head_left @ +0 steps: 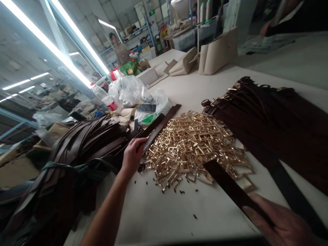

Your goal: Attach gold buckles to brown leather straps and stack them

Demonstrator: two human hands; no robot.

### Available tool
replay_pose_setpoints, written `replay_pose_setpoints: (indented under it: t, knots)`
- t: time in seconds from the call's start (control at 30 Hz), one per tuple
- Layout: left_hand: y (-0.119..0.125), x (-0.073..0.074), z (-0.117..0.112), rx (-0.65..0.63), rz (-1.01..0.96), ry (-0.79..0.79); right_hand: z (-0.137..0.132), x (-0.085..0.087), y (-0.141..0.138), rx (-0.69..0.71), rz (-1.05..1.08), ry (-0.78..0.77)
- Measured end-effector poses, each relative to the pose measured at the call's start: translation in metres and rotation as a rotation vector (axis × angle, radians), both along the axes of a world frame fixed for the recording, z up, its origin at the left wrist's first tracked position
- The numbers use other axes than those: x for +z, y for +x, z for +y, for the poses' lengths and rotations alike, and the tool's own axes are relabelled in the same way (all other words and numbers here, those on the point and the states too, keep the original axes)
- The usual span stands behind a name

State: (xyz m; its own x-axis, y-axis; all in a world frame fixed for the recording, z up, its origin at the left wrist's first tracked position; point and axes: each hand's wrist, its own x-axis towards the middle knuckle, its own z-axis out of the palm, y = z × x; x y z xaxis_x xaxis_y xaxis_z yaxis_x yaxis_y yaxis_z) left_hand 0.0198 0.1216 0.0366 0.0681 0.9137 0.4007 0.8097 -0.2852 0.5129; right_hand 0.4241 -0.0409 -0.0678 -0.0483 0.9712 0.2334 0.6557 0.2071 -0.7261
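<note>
My left hand (132,157) is closed, its fingers pinched at the near end of a dark brown leather strap (162,126); that strap slants away along the left edge of a heap of gold metal buckles (189,140). At the lower right, my right hand (279,218) grips another dark leather strap (228,184), whose free end points toward the heap. A large bundle of leather straps (79,143) lies to the left, tied with a dark band. More straps (258,119), with gold buckles and loops at their ends, are spread on the right.
Small dark bits (195,216) are scattered on the pale table (153,212). Behind the buckles lie a phone (146,108), clear plastic bags (128,90) and a cup (109,102). Beige bag pieces (217,51) stand farther back. A person (120,49) is in the background; another person's arm shows at upper right.
</note>
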Motion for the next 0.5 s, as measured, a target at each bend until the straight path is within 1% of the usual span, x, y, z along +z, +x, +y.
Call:
replay_pose_setpoints:
  t: [0.07,0.1,0.17,0.23,0.3,0.4,0.43,0.47,0.5]
  knots:
    - [0.001,-0.016,-0.041,-0.028,0.066,-0.048,0.004,0.007,-0.002,0.038,0.032,-0.041]
    - [0.001,-0.023,-0.055,-0.039,0.096,-0.078,0.007,0.012,-0.003,0.046,0.041,-0.068]
    - [-0.001,-0.036,-0.072,-0.048,0.150,-0.128,0.011,0.023,-0.005,0.056,0.058,-0.130]
    - [-0.004,-0.040,-0.079,-0.032,0.191,-0.144,0.013,0.036,-0.007,0.078,0.097,-0.215]
    - [-0.006,-0.036,-0.082,0.018,0.212,-0.098,0.013,0.048,-0.010,0.119,0.189,-0.323]
    - [-0.003,-0.021,-0.091,0.132,0.171,0.019,0.006,0.061,-0.019,0.215,0.347,-0.486]
    - [0.002,-0.016,-0.096,0.166,0.104,0.021,0.002,0.064,-0.023,0.258,0.382,-0.525]
    - [0.009,-0.011,-0.104,0.186,-0.005,-0.016,-0.003,0.066,-0.027,0.303,0.402,-0.557]
    - [0.018,-0.008,-0.114,0.185,-0.146,-0.089,-0.008,0.068,-0.032,0.347,0.413,-0.583]
